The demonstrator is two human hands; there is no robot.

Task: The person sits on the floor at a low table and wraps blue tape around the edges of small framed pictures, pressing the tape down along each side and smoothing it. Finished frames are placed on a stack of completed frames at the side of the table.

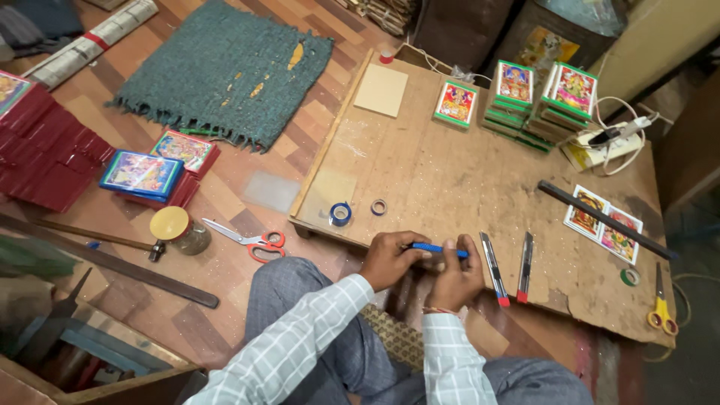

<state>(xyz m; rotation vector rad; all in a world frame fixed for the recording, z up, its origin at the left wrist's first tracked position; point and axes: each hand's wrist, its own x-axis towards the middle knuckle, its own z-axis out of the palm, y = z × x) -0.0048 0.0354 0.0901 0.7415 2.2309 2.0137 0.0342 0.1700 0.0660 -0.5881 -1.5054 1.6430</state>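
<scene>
Both hands meet at the bench's (450, 180) near edge: left hand (390, 259) and right hand (457, 279) gripping one blue cutter (439, 248) between them. Two more cutters (495, 268) lie just right; tape rolls (340, 214) sit left.

Warm, even indoor light is falling from above, casting soft shadows; edges are bending slightly, corners dimming

White checked shirt sleeves; grey trousers; thread band at right wrist
</scene>
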